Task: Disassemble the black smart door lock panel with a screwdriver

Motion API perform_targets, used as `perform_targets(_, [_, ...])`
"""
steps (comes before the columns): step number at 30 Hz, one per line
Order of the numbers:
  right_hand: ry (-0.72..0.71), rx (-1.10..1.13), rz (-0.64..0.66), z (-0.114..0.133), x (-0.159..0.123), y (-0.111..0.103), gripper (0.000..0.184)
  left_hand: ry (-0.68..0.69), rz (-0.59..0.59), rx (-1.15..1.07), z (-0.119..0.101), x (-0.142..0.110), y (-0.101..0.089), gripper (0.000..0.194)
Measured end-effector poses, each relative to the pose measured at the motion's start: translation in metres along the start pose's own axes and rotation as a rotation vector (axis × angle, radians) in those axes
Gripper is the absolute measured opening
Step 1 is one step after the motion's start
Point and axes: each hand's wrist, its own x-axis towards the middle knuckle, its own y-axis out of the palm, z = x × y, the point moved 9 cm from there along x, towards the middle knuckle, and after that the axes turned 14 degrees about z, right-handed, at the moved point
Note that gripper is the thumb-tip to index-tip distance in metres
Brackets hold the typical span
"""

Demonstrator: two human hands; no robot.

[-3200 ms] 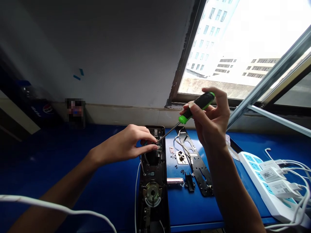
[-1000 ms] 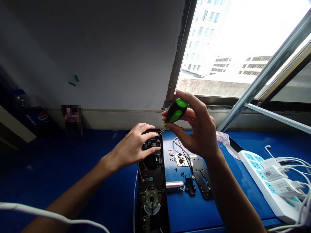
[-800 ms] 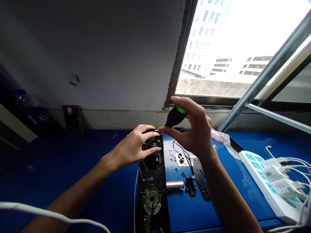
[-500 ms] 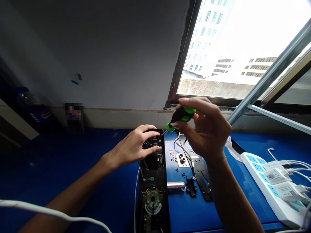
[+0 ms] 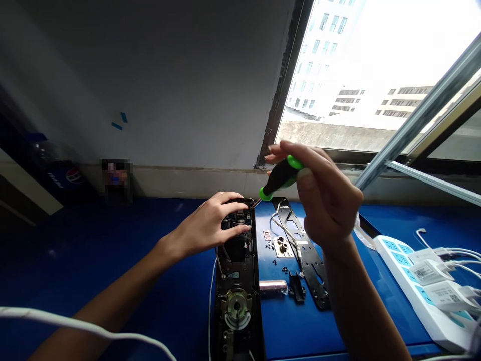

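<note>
Blue bench (image 5: 173, 301). Black door-lock panel (image 5: 236, 271) lengthwise on it, lower end cut off by frame, upper end partly hidden under left hand (image 5: 205, 233), resting with fingers spread. Right of panel: slotted black plate (image 5: 306, 255), white power strip (image 5: 417, 296). Above panel: right hand (image 5: 326, 200) pinching green-black screwdriver (image 5: 281, 179), tip hard to make out. Left of panel: Pepsi logo (image 5: 73, 175) on dark object, blurred patch (image 5: 116, 180) beside it.

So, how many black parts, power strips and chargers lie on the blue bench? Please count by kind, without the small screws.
Lock panel: 1
Slotted plate: 1
Bracket: 1
Power strip: 1
Chargers: 3
Total: 7
</note>
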Motion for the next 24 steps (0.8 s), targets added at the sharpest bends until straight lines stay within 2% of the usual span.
perform_targets(2, [0.019,0.065,0.044,-0.002,0.0,0.003,0.046,0.002,0.001,0.004,0.0,0.0,0.0,0.047])
perform_targets(7, [-0.061,-0.046,-0.075,0.006,-0.003,-0.009,0.042,0.007,-0.002,0.008,0.0,-0.001,0.0,0.047])
perform_targets(9, [-0.047,-0.038,-0.038,0.005,-0.002,-0.006,0.037,0.0,0.003,0.009,0.001,-0.001,0.0,0.047])
perform_targets(12, [-0.019,0.071,0.042,0.001,0.0,0.001,0.044,0.003,0.004,0.016,-0.001,-0.001,0.0,0.048])
perform_targets(17, [-0.072,-0.056,-0.067,0.006,-0.003,-0.011,0.04,0.012,0.0,0.021,-0.002,-0.001,-0.001,0.046])
perform_targets(19, [-0.042,-0.043,-0.018,0.003,-0.002,-0.008,0.036,0.015,-0.001,0.019,-0.002,-0.001,-0.001,0.046])
perform_targets(22, [0.026,0.067,0.098,-0.003,0.0,0.002,0.045,0.019,-0.006,0.017,-0.003,-0.001,-0.002,0.045])
perform_targets(24, [0.0,0.066,0.076,-0.001,-0.001,0.0,0.047,0.023,-0.01,0.018,-0.004,-0.002,-0.002,0.044])
